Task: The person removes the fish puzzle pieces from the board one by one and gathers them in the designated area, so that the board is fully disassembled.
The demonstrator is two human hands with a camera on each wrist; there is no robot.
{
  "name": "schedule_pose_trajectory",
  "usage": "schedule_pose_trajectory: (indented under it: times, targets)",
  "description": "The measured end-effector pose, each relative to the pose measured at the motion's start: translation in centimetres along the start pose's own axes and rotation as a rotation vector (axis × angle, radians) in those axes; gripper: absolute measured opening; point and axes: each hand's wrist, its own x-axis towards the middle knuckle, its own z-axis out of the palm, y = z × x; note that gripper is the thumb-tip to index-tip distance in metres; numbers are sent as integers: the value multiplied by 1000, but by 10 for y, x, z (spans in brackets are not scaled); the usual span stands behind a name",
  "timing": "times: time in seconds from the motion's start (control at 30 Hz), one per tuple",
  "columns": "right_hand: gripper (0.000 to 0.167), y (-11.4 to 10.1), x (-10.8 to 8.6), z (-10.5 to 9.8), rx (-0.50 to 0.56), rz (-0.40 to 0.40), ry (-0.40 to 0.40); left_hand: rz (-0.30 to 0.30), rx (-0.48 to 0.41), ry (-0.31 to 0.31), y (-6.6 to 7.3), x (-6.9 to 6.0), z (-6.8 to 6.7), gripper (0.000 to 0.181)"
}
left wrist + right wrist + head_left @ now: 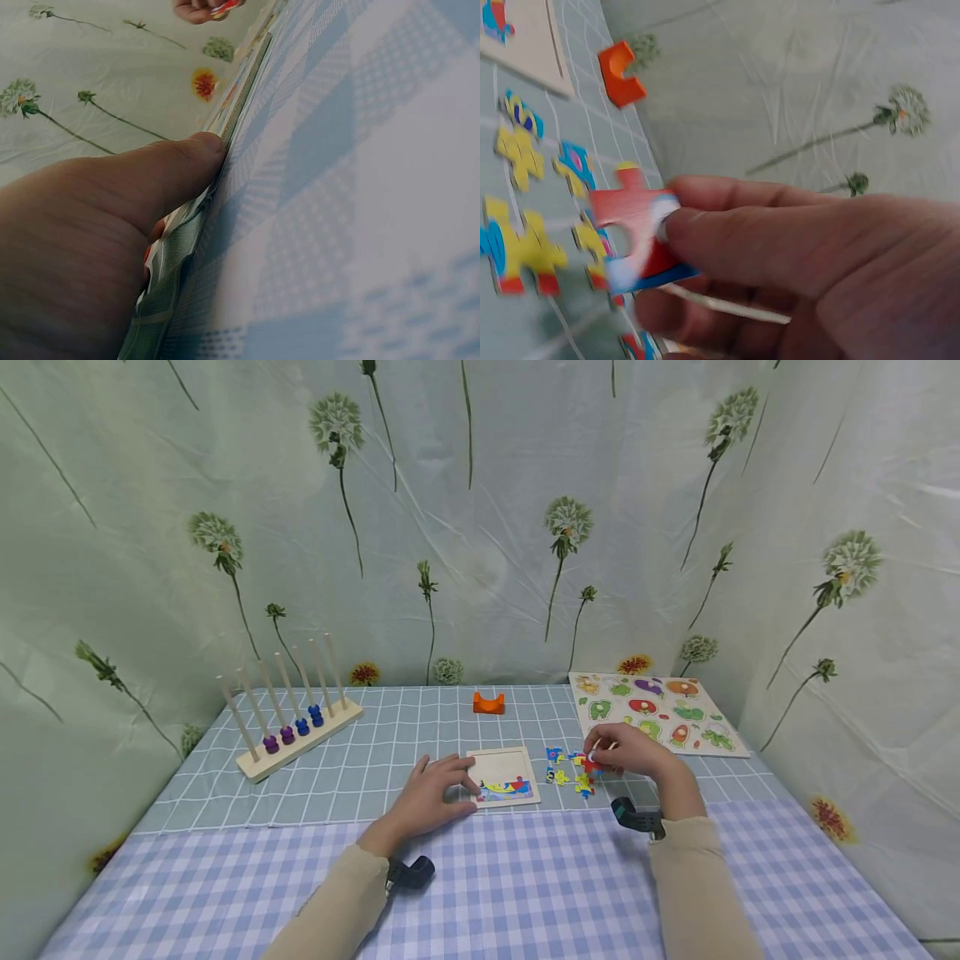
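My right hand [632, 750] pinches a red, white and blue jigsaw piece [634, 202] between thumb and forefinger, raised above the table. Beneath and left of it lie several loose jigsaw pieces [531, 251], mostly yellow with blue and red. To their left is a shallow wooden puzzle tray [497, 764], with joined pieces [506, 789] along its lower side and bare wood above. My left hand [431, 793] rests with spread fingers at the tray's left edge; its thumb [184, 161] lies by the near edge in the left wrist view.
A wooden peg stand [300, 747] with purple and blue beads stands at the back left. An orange U-shaped block [488, 703] sits behind the tray. At the back right lies a vegetable picture board [660, 714]. A checked cloth [525, 877] covers the front; a flowered curtain [480, 568] hangs behind.
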Motion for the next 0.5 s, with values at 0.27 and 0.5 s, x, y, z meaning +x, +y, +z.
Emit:
schedule_pose_trajectory:
  times: [0.27, 0.5]
  targets:
    - [8, 15, -8, -3, -32, 103, -75, -4, -4, -5, 0, 0, 0, 15]
    - [6, 19, -9, 0, -37, 155, -99, -5, -3, -4, 0, 0, 0, 14]
